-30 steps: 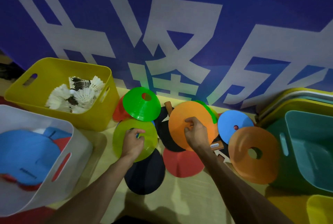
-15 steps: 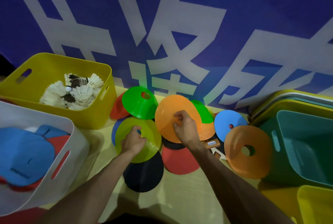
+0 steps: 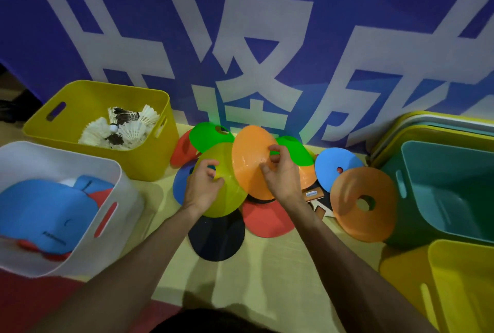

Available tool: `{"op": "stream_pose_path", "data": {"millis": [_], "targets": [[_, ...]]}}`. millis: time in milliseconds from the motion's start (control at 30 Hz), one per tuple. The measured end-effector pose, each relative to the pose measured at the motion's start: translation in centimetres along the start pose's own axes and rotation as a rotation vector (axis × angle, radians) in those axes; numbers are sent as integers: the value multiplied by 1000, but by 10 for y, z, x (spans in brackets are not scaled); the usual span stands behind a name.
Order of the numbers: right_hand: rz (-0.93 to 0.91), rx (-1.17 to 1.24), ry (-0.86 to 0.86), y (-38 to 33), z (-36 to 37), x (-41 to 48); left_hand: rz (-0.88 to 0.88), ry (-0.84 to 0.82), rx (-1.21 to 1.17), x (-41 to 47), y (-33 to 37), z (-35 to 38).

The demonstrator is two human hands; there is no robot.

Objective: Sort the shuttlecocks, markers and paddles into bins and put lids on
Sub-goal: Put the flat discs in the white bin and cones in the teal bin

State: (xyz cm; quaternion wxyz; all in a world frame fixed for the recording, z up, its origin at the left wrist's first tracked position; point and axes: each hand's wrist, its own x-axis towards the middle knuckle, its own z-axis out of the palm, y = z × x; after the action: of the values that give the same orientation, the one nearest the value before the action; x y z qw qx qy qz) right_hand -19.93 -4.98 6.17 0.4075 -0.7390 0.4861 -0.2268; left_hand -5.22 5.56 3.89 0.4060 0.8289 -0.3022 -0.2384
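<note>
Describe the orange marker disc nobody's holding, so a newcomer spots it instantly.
Find the teal bin on the right. Against its left wall sits an orange marker disc, beside a blue disc. Unlike the other orange disc, gripped by the right hand, it is untouched and shows its centre hole.

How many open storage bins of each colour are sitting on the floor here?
yellow bins: 2
white bin: 1
teal bin: 1
Total: 4
</note>
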Motion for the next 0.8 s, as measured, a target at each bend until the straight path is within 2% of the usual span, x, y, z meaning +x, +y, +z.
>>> {"op": "stream_pose_path", "data": {"millis": [200,433,667,800], "targets": [[-12,80,-18,-1,3,-7,82,85,27,-17,24,-21],[-116,88,-11,-41,22,-6,218,182,97,-19,36,-75],[-95,50,45,-70,29,-8,235,127,60,-9,33,-98],[-83,21,110,-82,11,-9,283,75,26,1,54,-95]]}}
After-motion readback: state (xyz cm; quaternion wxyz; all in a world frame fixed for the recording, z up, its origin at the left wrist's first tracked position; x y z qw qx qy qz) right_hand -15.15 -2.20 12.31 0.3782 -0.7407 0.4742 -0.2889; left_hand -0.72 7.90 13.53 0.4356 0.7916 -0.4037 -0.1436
